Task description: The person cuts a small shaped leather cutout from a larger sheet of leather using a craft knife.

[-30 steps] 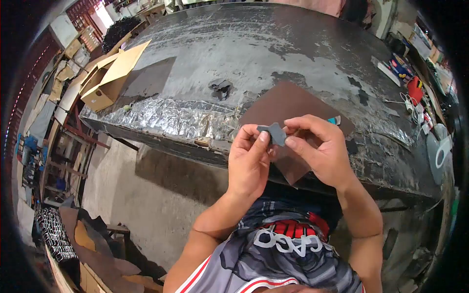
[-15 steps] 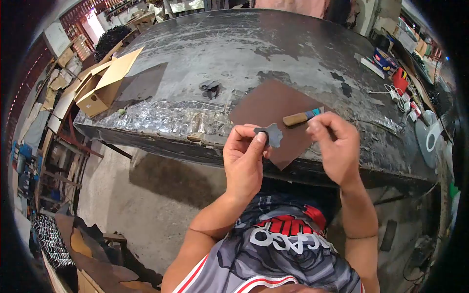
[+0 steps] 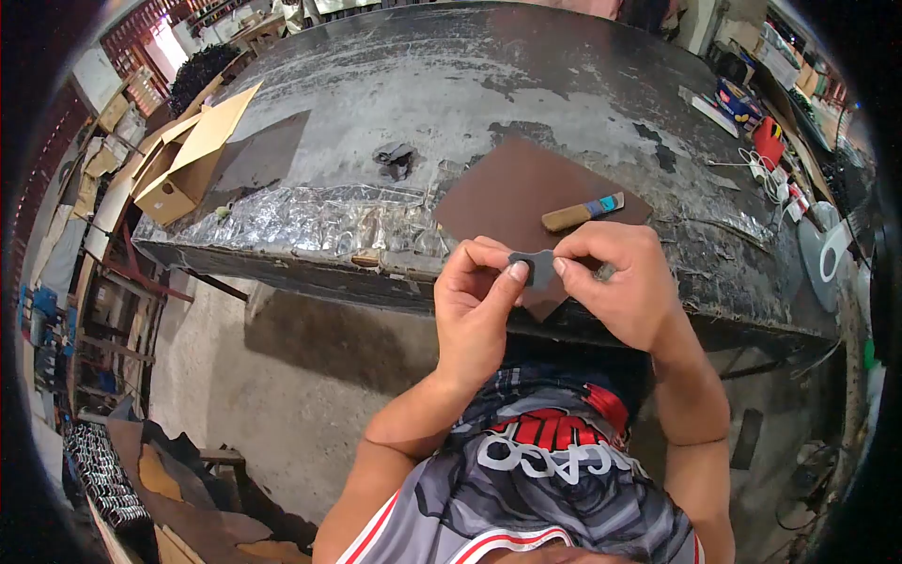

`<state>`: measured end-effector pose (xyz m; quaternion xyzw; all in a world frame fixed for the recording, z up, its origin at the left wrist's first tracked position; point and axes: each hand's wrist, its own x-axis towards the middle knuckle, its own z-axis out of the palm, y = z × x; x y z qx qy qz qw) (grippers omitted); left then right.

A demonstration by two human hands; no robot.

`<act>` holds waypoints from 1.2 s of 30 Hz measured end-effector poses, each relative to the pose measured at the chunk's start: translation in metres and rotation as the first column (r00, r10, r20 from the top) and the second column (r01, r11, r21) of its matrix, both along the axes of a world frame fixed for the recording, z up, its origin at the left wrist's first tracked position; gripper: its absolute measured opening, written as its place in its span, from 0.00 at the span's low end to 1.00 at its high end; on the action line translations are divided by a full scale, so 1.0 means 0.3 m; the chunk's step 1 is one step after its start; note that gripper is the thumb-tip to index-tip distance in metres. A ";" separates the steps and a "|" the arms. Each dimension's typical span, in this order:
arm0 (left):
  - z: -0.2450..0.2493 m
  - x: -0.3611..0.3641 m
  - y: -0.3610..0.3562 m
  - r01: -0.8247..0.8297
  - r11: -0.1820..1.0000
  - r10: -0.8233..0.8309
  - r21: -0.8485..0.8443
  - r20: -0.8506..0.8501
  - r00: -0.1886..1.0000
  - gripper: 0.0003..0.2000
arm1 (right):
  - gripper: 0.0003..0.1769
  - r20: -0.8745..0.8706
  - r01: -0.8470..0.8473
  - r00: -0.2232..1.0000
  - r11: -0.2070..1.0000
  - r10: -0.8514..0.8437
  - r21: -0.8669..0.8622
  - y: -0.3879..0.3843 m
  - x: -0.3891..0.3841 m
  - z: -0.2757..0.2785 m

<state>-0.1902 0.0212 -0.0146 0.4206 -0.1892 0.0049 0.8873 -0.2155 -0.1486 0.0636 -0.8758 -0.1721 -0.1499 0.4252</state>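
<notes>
A small dark grey piece of leather-like material (image 3: 544, 272) with a wavy cut edge is held up in front of me. My left hand (image 3: 476, 299) grips its left side between thumb and fingers. At its right edge, the thumb and forefinger of my right hand (image 3: 625, 282) are pinched on it. Something small and greyish shows by the curled fingers of that hand. Beyond both hands lies a brown square sheet (image 3: 498, 188) on the table. A short cutting knife (image 3: 568, 217) with a brown handle and a blue band rests on the sheet.
The worn black table (image 3: 395, 85) has a taped front edge. An open cardboard box (image 3: 178, 183) stands at its left, and a crumpled dark scrap (image 3: 396, 160) lies mid-table. A red object (image 3: 769, 143), white cable (image 3: 752, 160) and tape roll (image 3: 833, 256) are at the right.
My right hand has come down and left to pinch the piece's right edge. The piece has turned in my left hand. The view has shifted slightly.
</notes>
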 end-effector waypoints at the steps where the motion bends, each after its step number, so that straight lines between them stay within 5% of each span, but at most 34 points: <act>1: 0.002 -0.001 0.003 -0.016 0.999 0.016 0.034 0.011 1.000 0.05 | 0.05 0.028 -0.004 1.000 1.000 0.005 -0.020 0.005 0.003 -0.002; 11: -0.008 -0.002 0.031 -0.094 0.990 0.084 0.105 0.098 0.992 0.05 | 0.04 0.403 0.207 0.912 0.928 -0.069 -0.309 0.042 0.051 -0.056; 14: -0.012 0.005 0.046 -0.127 0.988 0.120 0.085 0.087 0.989 0.05 | 0.04 0.287 0.297 0.924 0.948 -0.254 -0.116 0.001 0.063 -0.076; 17: -0.026 0.021 0.059 -0.119 0.989 0.116 0.082 0.036 0.993 0.05 | 0.04 0.128 0.269 0.957 0.961 -0.259 -0.069 -0.038 0.039 -0.076; 18: -0.030 0.024 0.060 -0.113 0.989 0.112 0.092 0.021 0.993 0.05 | 0.06 0.008 0.241 0.971 0.970 -0.241 -0.029 -0.044 0.028 -0.073; 21: -0.035 0.023 0.055 -0.109 0.988 0.109 0.112 0.003 0.994 0.05 | 0.09 0.004 0.143 0.990 0.985 -0.143 -0.101 -0.057 0.020 -0.085; 25: -0.056 0.018 0.059 -0.094 0.966 0.053 0.242 0.168 0.984 0.05 | 0.13 -0.216 -0.002 0.974 0.950 0.073 0.312 0.000 -0.014 -0.100; 27: -0.070 0.015 0.064 -0.073 0.946 -0.001 0.317 0.229 0.973 0.05 | 0.10 -0.116 -0.157 0.979 0.983 0.168 0.100 -0.017 -0.016 -0.137; 30: -0.081 0.018 0.081 -0.137 0.904 0.010 0.405 0.301 0.954 0.08 | 0.07 0.005 -0.051 0.999 0.999 0.051 0.014 -0.047 -0.030 -0.139; 33: -0.081 0.029 0.099 -0.226 0.888 0.128 0.400 0.257 0.958 0.07 | 0.07 0.272 0.212 0.943 0.977 -0.194 -0.038 -0.153 -0.023 -0.105; 36: -0.112 0.066 0.145 -0.332 0.837 0.195 0.434 0.330 0.924 0.05 | 0.12 0.573 0.579 0.691 0.812 -0.441 -0.074 -0.322 -0.023 -0.013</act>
